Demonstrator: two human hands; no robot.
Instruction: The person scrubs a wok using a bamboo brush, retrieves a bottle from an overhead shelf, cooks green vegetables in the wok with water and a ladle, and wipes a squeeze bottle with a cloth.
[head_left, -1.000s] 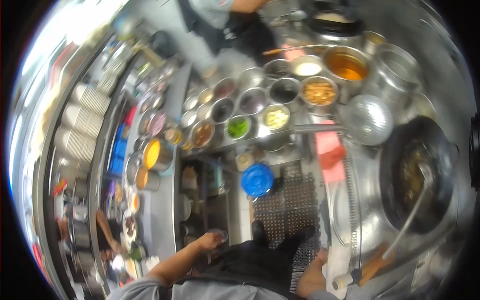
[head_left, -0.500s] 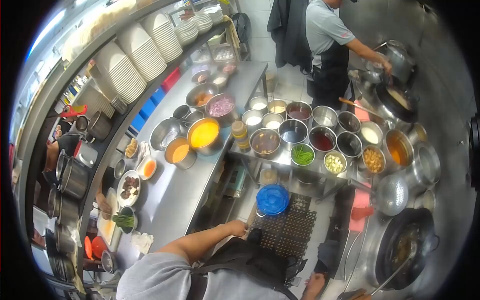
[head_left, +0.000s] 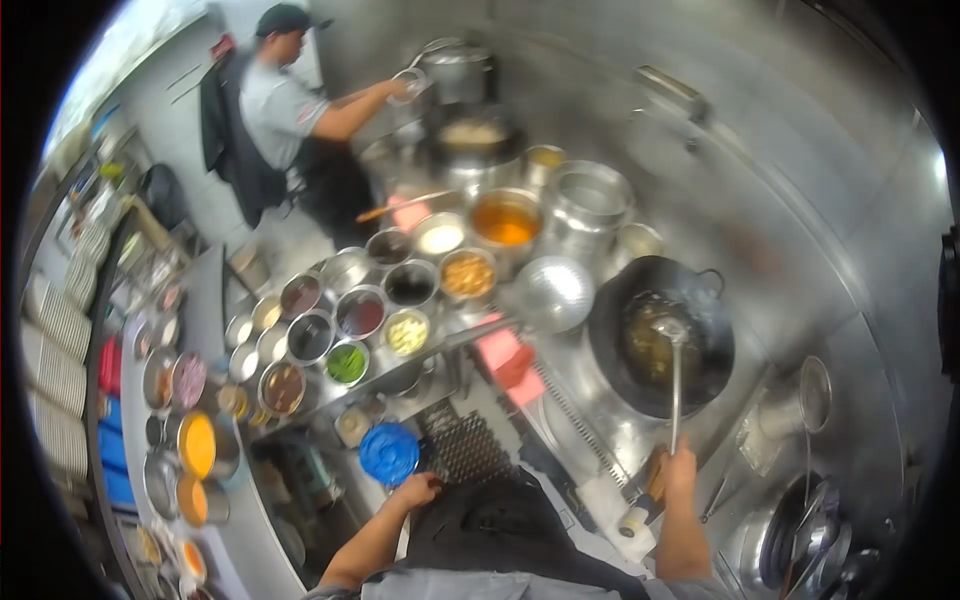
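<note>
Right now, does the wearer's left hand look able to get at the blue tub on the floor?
Probably yes. The left hand appears close beside the blue tub, with nothing visible between them, though the downward view makes the height gap hard to judge.

From where I stand, a smooth grey metal wall (head_left: 820, 215) sweeps from twelve round to three o'clock, dull and smudged. A pale wall (head_left: 165, 85) stands at ten to eleven, with dark hanging cloth (head_left: 214, 125) against it. White glare (head_left: 112, 68) floods in at ten. A long grey metal shelf (head_left: 52, 203) curves down past nine, a flat steel bench (head_left: 238, 515) runs at eight, and a black perforated floor mat (head_left: 465, 450) lies at six.
</note>
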